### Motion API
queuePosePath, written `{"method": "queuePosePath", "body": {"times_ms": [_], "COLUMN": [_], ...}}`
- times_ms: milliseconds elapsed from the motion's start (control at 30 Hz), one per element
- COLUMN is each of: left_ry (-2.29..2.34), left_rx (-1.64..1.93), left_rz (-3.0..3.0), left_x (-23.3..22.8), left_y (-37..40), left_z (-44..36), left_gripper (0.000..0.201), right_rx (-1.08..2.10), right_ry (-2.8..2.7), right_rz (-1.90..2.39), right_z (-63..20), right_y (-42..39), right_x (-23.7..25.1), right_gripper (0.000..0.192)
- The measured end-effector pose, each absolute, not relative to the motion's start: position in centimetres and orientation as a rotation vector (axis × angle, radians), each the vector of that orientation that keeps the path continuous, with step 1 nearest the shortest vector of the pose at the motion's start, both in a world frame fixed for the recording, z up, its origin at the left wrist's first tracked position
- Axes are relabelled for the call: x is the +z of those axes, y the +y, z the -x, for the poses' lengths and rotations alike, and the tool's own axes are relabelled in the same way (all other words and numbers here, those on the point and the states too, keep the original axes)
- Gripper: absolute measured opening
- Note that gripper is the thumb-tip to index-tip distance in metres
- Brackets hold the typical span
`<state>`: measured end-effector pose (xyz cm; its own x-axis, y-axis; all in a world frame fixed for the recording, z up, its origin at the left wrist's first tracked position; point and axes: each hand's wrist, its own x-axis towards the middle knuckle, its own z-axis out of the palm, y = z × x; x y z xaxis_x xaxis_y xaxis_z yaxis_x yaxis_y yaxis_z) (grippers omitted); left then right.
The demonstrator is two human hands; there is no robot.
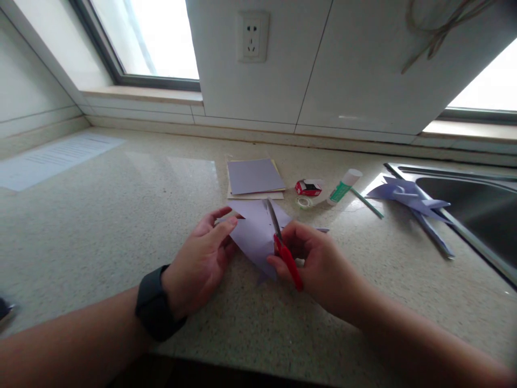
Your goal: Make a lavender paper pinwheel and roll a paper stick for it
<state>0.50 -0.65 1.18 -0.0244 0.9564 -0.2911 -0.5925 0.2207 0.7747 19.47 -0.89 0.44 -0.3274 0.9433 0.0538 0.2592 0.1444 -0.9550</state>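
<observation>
My left hand (210, 245) pinches the left edge of a purple paper sheet (252, 231) between thumb and fingers, just above the counter. Red-handled scissors (287, 258) are gripped in my right hand (311, 258), fingers around the handles. Their metal blades point away from me and lie across the right part of the sheet. Cuts show in the paper near my left thumb and close to the blades. Right behind the sheet lies a stack of square papers (256, 177), a purple one on top.
Behind my right hand are a small red box (308, 187), a tape roll (303, 202), a glue stick (344, 187) and a thin green stick (367, 202). A purple paper pinwheel (404, 194) rests at the sink's rim (438, 213). A printed sheet (56, 157) lies far left.
</observation>
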Motion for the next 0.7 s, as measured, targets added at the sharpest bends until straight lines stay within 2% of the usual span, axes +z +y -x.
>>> {"method": "queuePosePath", "body": {"times_ms": [100,267,633,700], "left_ry": [0.905,0.85,0.908,0.912], "left_rx": [1.324,1.309,1.325,1.343], "left_rz": [-0.521,-0.592,-0.599,-0.598], "left_x": [1.0,0.2,0.4,0.4], "left_y": [-0.5,-0.5,-0.5,-0.5], "left_z": [-0.5,-0.1,-0.2,-0.2], "left_gripper": [0.028,0.045,0.04,0.045], "right_rx": [1.226,1.243,1.208,1.241], "right_ry": [-1.754,-1.827,-1.829,-1.793], "right_rz": [1.16,1.171,1.165,1.157], "right_z": [-19.6,-19.7,-19.8,-19.8], "right_y": [-1.0,-1.0,-1.2,-1.1], "right_x": [0.6,0.7,0.9,0.9], "right_gripper": [0.019,0.02,0.018,0.02]}}
